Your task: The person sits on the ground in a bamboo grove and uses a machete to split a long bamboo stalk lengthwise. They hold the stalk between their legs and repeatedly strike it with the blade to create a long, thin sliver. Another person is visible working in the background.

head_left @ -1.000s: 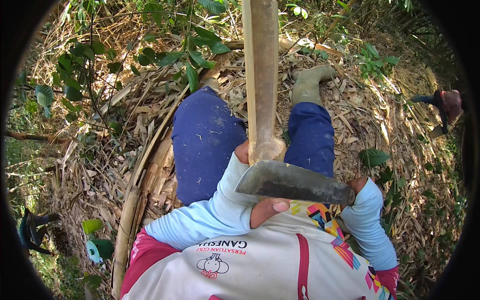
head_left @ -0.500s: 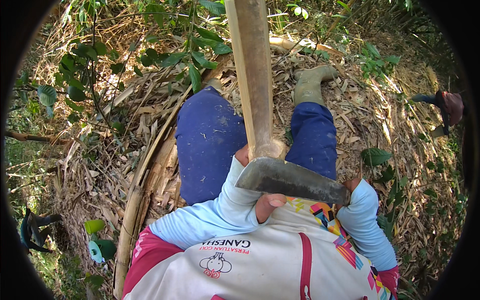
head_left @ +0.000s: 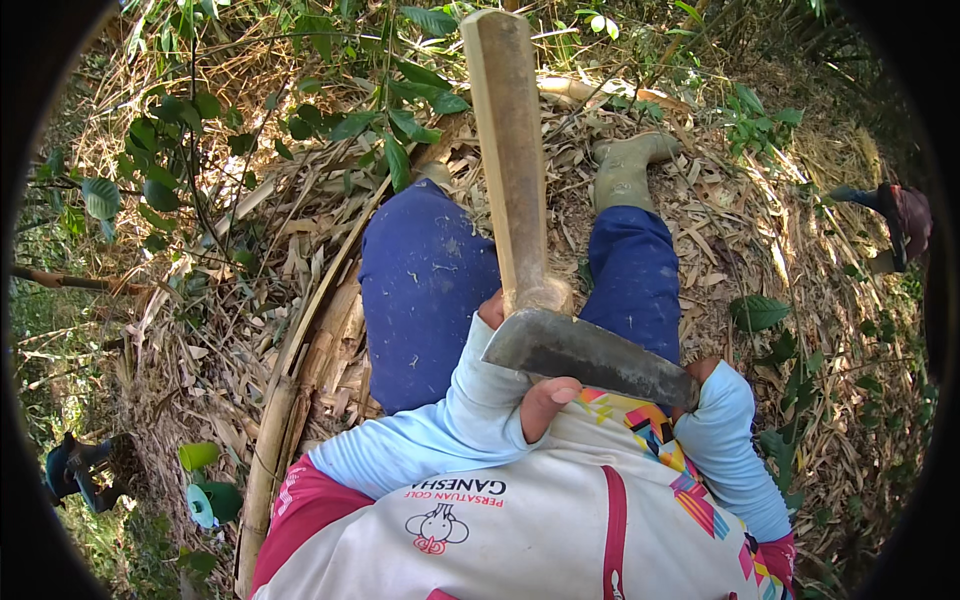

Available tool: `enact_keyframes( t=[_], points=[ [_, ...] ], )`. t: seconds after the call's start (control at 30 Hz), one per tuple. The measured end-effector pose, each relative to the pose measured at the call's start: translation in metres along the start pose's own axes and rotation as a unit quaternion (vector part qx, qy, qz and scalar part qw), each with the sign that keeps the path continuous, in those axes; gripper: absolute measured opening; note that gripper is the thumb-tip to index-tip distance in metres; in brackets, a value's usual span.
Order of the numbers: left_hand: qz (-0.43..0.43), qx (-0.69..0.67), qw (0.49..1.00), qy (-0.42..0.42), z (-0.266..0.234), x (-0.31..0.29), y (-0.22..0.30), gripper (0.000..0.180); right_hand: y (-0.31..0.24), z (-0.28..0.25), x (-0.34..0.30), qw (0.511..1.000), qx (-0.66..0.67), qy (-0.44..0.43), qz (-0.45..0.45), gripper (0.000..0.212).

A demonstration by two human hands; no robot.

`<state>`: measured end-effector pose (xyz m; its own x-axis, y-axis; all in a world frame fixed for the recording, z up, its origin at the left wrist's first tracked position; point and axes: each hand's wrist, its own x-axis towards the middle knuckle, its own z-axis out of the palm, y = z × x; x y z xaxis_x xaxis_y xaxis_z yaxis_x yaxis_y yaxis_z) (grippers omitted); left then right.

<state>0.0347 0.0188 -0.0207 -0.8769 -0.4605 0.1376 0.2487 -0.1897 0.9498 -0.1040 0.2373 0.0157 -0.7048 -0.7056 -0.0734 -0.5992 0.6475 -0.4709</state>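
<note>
A long, flat-faced piece of pale and brown wood (head_left: 508, 150) points away from me between my legs. My left hand (head_left: 545, 405) is closed round its near end; the fingertips show beside the wood and the thumb lies below the blade. Across that near end lies the dark, wide blade of a machete (head_left: 590, 355), its tip by the wood. My right hand (head_left: 703, 373) is closed at the blade's right end, where the handle is hidden in the fist.
My blue-trousered legs (head_left: 425, 300) are spread on ground covered with wood chips and dry leaves. A split log (head_left: 270, 440) lies along my left side. Green cups (head_left: 213, 502) stand beyond it. Leafy stems (head_left: 185, 130) hang at the far left. Part of another person (head_left: 905, 225) shows at the right rim.
The far end of the wood has come down into view. The machete blade has shifted slightly right and down. Both hands keep their hold.
</note>
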Motion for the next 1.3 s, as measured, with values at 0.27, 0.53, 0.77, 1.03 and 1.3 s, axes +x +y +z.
enact_keyframes(
  t=[0.27,0.53,0.77,1.03,1.3],
  points=[
    [-0.085,-0.06,0.995,-0.007,0.002,0.01,0.011,0.078,0.013,-0.007,-0.016,0.979,0.196,-0.044,0.035,0.026],
    [-0.114,-0.135,0.984,-0.003,0.005,0.006,0.01,0.073,0.009,-0.036,-0.028,0.966,0.243,-0.067,0.051,0.028],
    [-0.136,-0.089,0.986,-0.042,0.008,0.003,0.005,0.078,0.013,-0.024,-0.037,0.978,0.199,-0.063,0.029,0.026],
    [-0.136,-0.052,0.989,-0.018,0.012,-0.003,0.0,0.073,0.017,-0.027,-0.036,0.979,0.176,-0.1,0.038,0.03],
    [-0.129,-0.042,0.991,-0.002,0.013,-0.003,0.0,0.072,0.026,-0.022,-0.041,0.983,0.151,-0.097,0.032,0.029]
  ],
)
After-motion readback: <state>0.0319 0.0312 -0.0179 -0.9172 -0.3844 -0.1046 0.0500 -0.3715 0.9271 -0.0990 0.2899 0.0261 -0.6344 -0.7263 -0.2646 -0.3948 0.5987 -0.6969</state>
